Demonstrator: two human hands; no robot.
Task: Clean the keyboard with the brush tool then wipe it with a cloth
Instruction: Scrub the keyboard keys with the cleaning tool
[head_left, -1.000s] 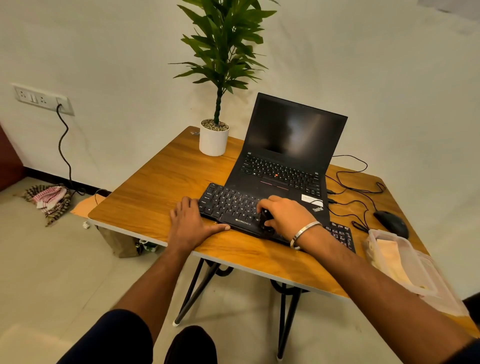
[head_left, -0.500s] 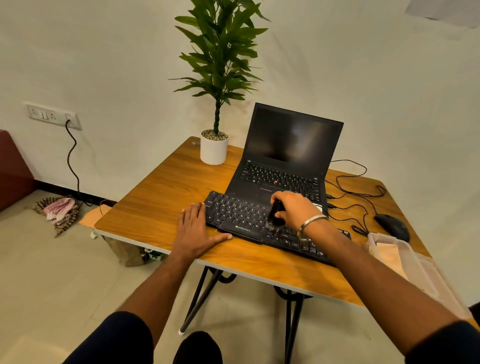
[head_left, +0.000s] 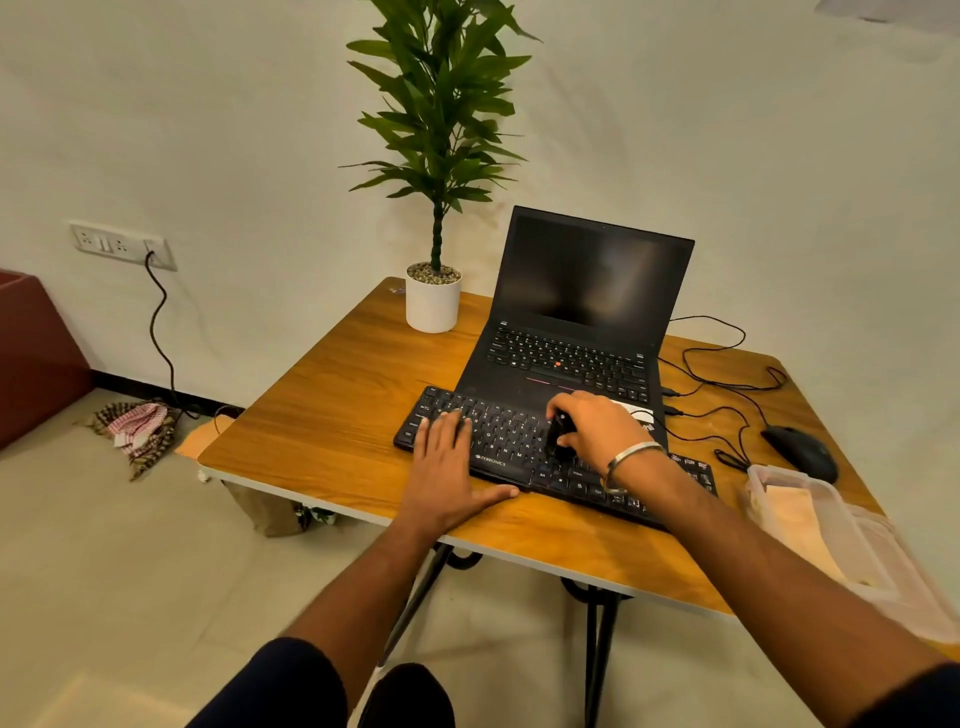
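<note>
A black keyboard (head_left: 498, 436) lies on the wooden table (head_left: 332, 415), its far edge overlapping the open laptop (head_left: 582, 322). My right hand (head_left: 597, 426) grips a small black brush tool (head_left: 560, 434) with its tip down on the keys near the keyboard's middle. My left hand (head_left: 447, 473) lies flat with straight fingers, its fingertips on the keyboard's left keys and its palm on the table. A folded beige cloth (head_left: 795, 525) sits inside a clear plastic container (head_left: 878, 577) at the table's right front.
A potted plant (head_left: 434, 301) stands at the table's back left. A black mouse (head_left: 800, 452) and loose cables (head_left: 727, 384) lie right of the laptop. On the floor at left are a checkered rag (head_left: 137, 428) and a wall cable.
My right hand has carried the brush across the keys, from the front edge toward the keyboard's far side. My left hand slid forward onto the left keys. The camera tilted up a little.
</note>
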